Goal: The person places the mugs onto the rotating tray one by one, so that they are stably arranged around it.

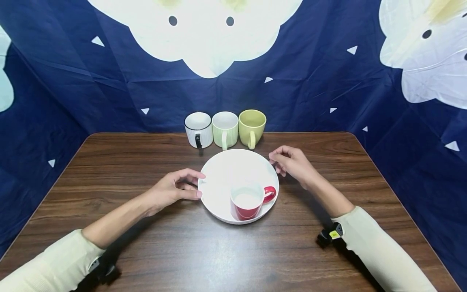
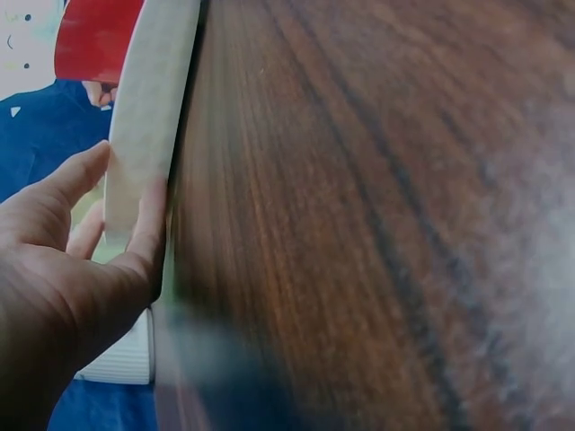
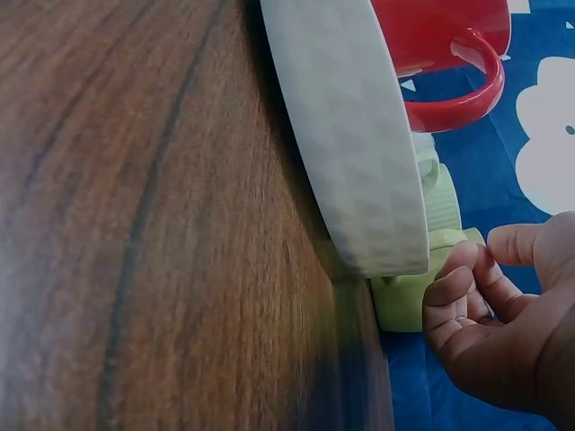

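A round white plate (image 1: 219, 174) with a tall, faceted side wall lies on the table. On its near right part stands a red mug (image 1: 247, 213), white inside, its handle pointing right. My left hand (image 1: 178, 186) is at the plate's left edge, fingers and thumb spread and relaxed; in the left wrist view the fingertips (image 2: 94, 162) meet the rim and side wall (image 2: 148, 117). Beside the upper right edge is my right hand (image 1: 292, 164), loosely curled and holding nothing. The right wrist view shows a small gap between it and the plate (image 3: 359, 153).
Behind the plate, three mugs stand in a row: a white one with a black handle (image 1: 200, 132), a pale green ribbed one (image 1: 225, 132) and a yellow-green one (image 1: 252, 125). A dark blue patterned cloth (image 1: 157, 93) hangs past the wooden table's (image 1: 146, 235) far edge.
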Tool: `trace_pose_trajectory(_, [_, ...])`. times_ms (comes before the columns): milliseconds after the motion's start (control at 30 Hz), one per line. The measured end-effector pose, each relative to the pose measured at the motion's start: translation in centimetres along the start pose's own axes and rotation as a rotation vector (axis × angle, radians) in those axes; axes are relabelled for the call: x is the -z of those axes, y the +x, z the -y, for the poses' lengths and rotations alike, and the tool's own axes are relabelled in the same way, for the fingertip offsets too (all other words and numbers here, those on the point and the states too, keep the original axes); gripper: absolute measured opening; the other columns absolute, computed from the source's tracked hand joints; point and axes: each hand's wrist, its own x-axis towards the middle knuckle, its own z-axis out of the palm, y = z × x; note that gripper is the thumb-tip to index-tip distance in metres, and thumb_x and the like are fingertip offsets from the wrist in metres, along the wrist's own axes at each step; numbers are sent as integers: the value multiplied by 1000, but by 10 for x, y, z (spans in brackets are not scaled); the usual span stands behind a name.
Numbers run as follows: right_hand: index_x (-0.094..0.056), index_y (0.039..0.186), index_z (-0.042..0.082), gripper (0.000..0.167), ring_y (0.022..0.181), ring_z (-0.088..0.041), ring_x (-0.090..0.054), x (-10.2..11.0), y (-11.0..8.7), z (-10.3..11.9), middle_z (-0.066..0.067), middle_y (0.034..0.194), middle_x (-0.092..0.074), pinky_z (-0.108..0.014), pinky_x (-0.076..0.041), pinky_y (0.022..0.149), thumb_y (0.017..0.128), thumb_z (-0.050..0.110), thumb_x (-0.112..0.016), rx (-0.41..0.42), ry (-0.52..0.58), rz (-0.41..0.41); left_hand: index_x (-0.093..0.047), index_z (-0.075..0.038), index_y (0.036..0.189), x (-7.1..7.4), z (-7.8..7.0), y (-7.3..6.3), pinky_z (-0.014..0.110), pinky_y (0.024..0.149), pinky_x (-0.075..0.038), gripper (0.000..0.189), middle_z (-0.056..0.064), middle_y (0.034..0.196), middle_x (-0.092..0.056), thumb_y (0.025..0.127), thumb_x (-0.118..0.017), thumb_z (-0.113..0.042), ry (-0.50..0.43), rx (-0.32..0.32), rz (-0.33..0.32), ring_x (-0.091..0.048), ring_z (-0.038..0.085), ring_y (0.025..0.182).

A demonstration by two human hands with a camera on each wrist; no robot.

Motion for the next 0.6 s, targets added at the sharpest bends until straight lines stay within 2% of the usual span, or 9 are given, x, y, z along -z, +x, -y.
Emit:
trace_pose_trajectory(333, [-65,120,-2,23,70,-9,-61,-1,14,-3,-3,100,-70,-21,-49,62,112,19,-67,-47,59,-19,-67,-3,147,-5,1,-8,23,90,-64,60,22,137,-68,93,-93,-12,3,-6,-18,-75,18,107])
trace_pose_trajectory(600, [-65,121,-1,23,70,-9,-62,-2,23,-1,-3,101,-70,-21,-50,63,112,20,-67,-54,68,-37,-69,-3,144,-10,1,-12,24,91,-64,57,21,135,-69,94,-93,-14,14,-21,-34,-75,19,107])
